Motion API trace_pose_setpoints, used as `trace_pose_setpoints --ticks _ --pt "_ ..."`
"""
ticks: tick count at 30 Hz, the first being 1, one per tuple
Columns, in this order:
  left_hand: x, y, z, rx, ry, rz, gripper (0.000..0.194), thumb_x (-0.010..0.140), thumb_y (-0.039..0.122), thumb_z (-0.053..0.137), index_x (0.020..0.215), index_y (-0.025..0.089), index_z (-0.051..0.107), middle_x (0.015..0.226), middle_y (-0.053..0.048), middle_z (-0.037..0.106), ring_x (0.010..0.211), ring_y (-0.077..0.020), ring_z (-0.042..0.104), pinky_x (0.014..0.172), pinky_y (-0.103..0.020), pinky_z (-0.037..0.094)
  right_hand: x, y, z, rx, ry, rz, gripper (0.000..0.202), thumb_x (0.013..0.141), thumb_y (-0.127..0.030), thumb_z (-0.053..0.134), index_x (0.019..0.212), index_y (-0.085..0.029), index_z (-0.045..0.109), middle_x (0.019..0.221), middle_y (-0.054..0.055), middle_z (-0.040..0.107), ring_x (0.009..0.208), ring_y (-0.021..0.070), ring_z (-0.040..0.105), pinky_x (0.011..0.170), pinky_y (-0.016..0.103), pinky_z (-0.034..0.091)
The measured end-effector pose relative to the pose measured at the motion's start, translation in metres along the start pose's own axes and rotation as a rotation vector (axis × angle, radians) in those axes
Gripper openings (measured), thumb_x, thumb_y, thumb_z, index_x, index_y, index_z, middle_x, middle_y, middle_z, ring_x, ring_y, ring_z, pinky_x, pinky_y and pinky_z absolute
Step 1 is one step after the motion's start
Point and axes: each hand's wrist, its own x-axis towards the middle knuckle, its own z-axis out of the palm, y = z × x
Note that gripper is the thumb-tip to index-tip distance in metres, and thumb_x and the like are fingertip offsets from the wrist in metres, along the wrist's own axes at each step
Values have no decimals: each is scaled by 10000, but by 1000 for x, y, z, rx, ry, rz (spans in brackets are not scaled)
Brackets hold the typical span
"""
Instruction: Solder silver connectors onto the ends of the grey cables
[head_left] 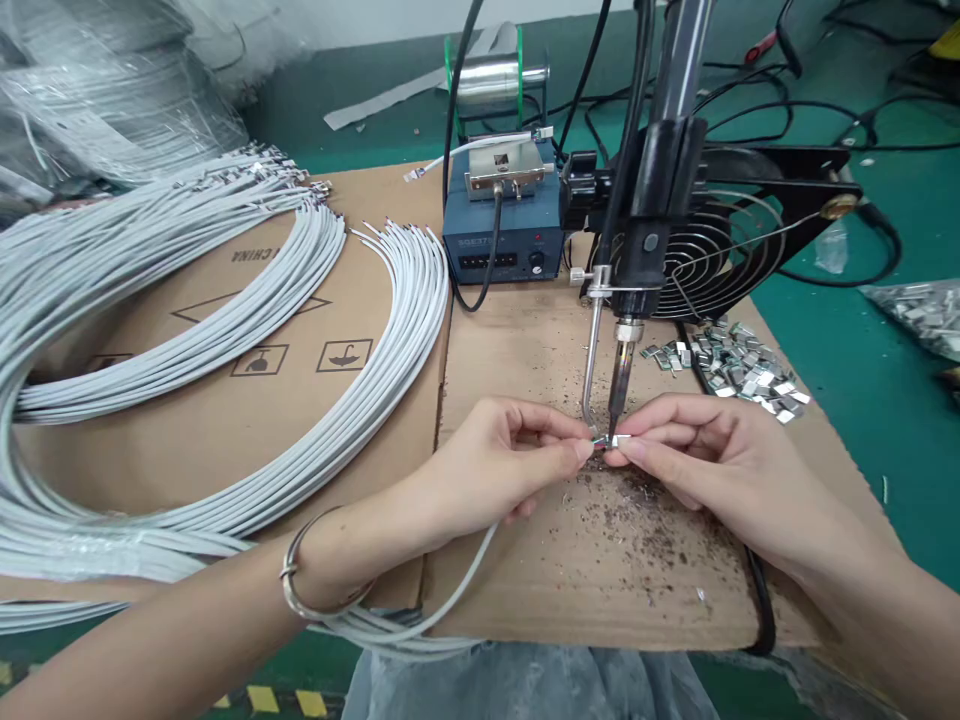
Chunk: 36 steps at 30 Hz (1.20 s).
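My left hand [517,455] pinches the end of a white cable [474,570], which runs down from beneath the palm. My right hand [697,450] pinches a small silvery connector [621,441] between thumb and index finger. Cable end and connector meet just under the tip of a mounted soldering iron [620,375]. A thin metal feed tube [592,360] comes down beside the tip. Fingertips hide most of the joint, so I cannot tell whether the wires touch the connector.
Small metal connectors [742,370] lie piled right of the iron, before a black fan [720,240]. A blue controller box [502,235] stands behind, with a solder spool [487,80] beyond. Bundles of white cables [375,400] curve across the cardboard [510,360] at left.
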Motion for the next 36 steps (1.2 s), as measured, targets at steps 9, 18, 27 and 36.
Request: trace_pose_setpoints --ticks 9,18,27,36 --pt "0 1 0 -9 -9 11 167 802 266 583 833 102 583 388 73 404 339 -41 338 327 -123 248 -1 -1 -2 62 -43 24 82 692 -209 716 741 -178 658 717 29 685 671 100 646 551 71 468" --pt "1 1 1 22 24 -23 160 797 250 593 834 95 587 390 73 405 331 -42 339 312 -120 240 3 2 1 23 9 3 54 700 -206 683 727 -167 657 693 50 685 633 114 653 512 75 479" --pt "3 0 -1 29 -14 18 152 790 230 598 809 82 627 450 61 431 343 -22 341 320 -111 252 0 1 1 13 -2 -24 98 660 -217 712 726 -176 652 693 34 683 640 109 650 543 78 484" --pt "6 -2 -3 40 -5 11 187 769 243 623 822 67 654 454 62 425 359 -12 279 328 -137 196 2 1 -1 -16 -28 -29 49 706 -221 679 734 -189 656 711 32 685 660 115 651 554 99 494"
